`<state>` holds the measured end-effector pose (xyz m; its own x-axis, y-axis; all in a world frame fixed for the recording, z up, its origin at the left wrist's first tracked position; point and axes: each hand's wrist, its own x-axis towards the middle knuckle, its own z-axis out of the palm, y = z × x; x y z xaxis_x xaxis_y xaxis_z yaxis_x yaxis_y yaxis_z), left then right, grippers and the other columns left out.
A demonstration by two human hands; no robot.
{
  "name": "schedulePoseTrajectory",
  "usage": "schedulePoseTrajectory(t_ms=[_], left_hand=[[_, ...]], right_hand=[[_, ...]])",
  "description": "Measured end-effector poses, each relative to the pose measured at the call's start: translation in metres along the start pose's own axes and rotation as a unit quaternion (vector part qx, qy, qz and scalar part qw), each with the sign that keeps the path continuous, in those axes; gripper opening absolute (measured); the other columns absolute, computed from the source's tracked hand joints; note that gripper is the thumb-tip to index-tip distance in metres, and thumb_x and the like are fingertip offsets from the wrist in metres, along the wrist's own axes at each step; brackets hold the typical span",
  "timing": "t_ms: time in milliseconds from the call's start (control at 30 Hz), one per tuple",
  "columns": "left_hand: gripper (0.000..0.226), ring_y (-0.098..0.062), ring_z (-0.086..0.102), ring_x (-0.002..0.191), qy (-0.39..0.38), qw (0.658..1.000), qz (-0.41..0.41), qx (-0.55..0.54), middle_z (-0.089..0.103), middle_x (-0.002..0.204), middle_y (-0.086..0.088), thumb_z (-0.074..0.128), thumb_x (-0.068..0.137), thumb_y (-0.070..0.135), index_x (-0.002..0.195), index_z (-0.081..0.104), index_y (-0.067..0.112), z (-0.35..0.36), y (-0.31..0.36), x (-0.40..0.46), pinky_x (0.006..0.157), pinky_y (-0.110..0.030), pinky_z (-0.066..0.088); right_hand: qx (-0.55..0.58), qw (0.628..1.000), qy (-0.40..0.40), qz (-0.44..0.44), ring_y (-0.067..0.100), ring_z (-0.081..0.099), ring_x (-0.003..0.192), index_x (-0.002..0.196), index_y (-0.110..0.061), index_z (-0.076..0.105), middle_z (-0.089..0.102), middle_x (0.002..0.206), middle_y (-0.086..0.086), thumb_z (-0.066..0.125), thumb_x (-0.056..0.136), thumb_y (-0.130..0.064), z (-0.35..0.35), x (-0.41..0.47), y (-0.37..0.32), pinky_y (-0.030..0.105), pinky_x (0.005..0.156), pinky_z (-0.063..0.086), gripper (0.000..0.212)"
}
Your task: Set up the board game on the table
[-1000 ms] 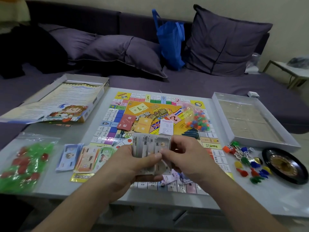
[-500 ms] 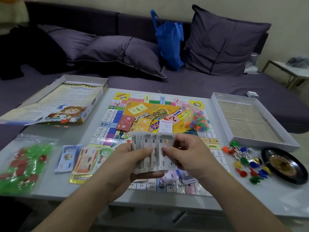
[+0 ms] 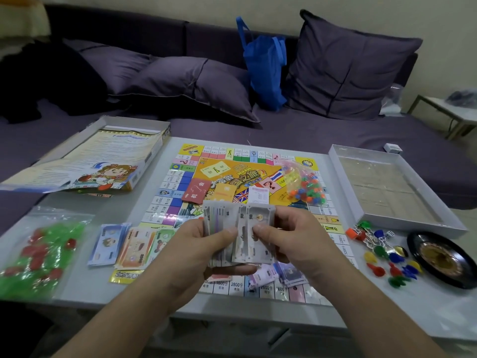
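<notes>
Centrally, above the colourful square game board [image 3: 232, 177] on the pale grey table [image 3: 124, 202]: left hand [image 3: 196, 251] gripping a fanned stack of pale paper banknotes [image 3: 232, 228], right hand [image 3: 291, 241] pinching its top note, thumb over fingers. At three o'clock, loose coloured plastic pawns [image 3: 387, 257].

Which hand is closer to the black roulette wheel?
The right hand. It holds the play money over the board, with the roulette wheel off to its right; the left hand is farther away, beyond it.
</notes>
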<state>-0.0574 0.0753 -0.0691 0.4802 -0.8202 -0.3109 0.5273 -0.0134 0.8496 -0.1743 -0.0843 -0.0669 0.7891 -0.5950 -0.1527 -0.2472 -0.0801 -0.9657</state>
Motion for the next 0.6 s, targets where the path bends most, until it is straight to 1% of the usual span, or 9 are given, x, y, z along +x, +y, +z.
schedulePoseTrajectory(t_ms=[100,200,233,333,400,433,500,533,600], left_hand=[[0.020,-0.040,0.078,0.093,0.009,0.999,0.023,0.038,0.078,0.104,-0.023,0.061,0.098,0.004,0.116,0.068,0.001,-0.0013,-0.0019,0.0009,0.063,-0.041,0.067],[0.017,-0.037,0.078,0.091,0.020,0.997,0.043,0.068,0.079,0.101,-0.020,0.066,0.095,0.005,0.111,0.073,0.004,-0.0015,-0.0036,0.0017,0.057,-0.036,0.065],[0.018,-0.036,0.078,0.091,0.024,0.996,0.044,0.073,0.079,0.101,-0.019,0.068,0.094,0.007,0.111,0.073,0.004,-0.0013,-0.0035,0.0018,0.056,-0.036,0.065],[0.022,-0.037,0.078,0.092,0.025,0.998,0.026,0.046,0.079,0.102,-0.020,0.067,0.095,0.012,0.114,0.070,0.002,-0.0011,-0.0027,0.0018,0.058,-0.039,0.066],[0.021,-0.039,0.078,0.091,0.024,1.000,0.008,0.009,0.078,0.102,-0.022,0.063,0.098,0.011,0.116,0.067,0.001,-0.0008,-0.0009,0.0008,0.060,-0.042,0.066],[0.020,-0.039,0.078,0.091,0.021,1.000,0.009,0.012,0.078,0.102,-0.022,0.062,0.099,0.010,0.116,0.067,0.002,-0.0011,-0.0007,0.0008,0.060,-0.042,0.066],[0.020,-0.038,0.078,0.092,0.019,0.998,0.027,0.045,0.079,0.102,-0.021,0.062,0.099,0.008,0.116,0.069,0.003,-0.0019,-0.0018,0.0017,0.058,-0.040,0.066],[0.019,-0.038,0.078,0.091,0.022,0.997,0.037,0.058,0.079,0.102,-0.021,0.064,0.098,0.008,0.115,0.071,0.004,-0.0023,-0.0030,0.0022,0.056,-0.038,0.065],[0.020,-0.037,0.078,0.091,0.028,0.995,0.049,0.077,0.079,0.101,-0.020,0.067,0.096,0.009,0.114,0.074,0.005,-0.0036,-0.0052,0.0034,0.055,-0.037,0.065]], right_hand=[[0.016,1.000,-0.021,0.000,0.008,0.070,0.064,0.109,-0.014,0.078,0.079,0.087,0.011,0.072,0.097,-0.008,0.0023,-0.0039,-0.0021,0.017,0.051,0.050,0.015],[0.028,0.999,-0.031,-0.002,0.015,0.075,0.077,0.110,-0.015,0.078,0.079,0.091,0.008,0.072,0.097,-0.011,0.0038,-0.0043,-0.0018,0.021,0.060,0.056,0.015],[0.027,0.999,-0.027,-0.002,0.016,0.075,0.078,0.110,-0.015,0.078,0.079,0.091,0.009,0.072,0.097,-0.011,0.0033,-0.0038,-0.0017,0.021,0.061,0.056,0.015],[0.011,1.000,-0.004,-0.004,0.013,0.070,0.068,0.107,-0.012,0.078,0.078,0.089,0.013,0.071,0.097,-0.009,0.0012,-0.0019,-0.0015,0.019,0.056,0.054,0.012],[0.004,1.000,0.006,-0.003,0.007,0.066,0.063,0.106,-0.011,0.078,0.077,0.088,0.014,0.071,0.098,-0.009,0.0002,-0.0012,-0.0013,0.017,0.054,0.051,0.012],[0.004,1.000,0.006,-0.002,0.007,0.067,0.063,0.107,-0.011,0.078,0.077,0.088,0.013,0.071,0.098,-0.010,0.0001,-0.0010,-0.0012,0.017,0.054,0.052,0.011],[0.002,1.000,-0.006,-0.003,0.016,0.071,0.068,0.107,-0.015,0.078,0.078,0.088,0.011,0.071,0.098,-0.013,0.0004,-0.0011,-0.0001,0.023,0.058,0.057,0.011],[0.003,1.000,-0.013,-0.006,0.020,0.074,0.075,0.108,-0.017,0.078,0.079,0.090,0.010,0.072,0.098,-0.014,0.0012,-0.0012,0.0009,0.027,0.062,0.060,0.012],[0.002,1.000,-0.022,-0.009,0.023,0.076,0.083,0.109,-0.022,0.078,0.080,0.093,0.007,0.072,0.098,-0.014,0.0025,-0.0019,0.0012,0.033,0.068,0.064,0.015]])
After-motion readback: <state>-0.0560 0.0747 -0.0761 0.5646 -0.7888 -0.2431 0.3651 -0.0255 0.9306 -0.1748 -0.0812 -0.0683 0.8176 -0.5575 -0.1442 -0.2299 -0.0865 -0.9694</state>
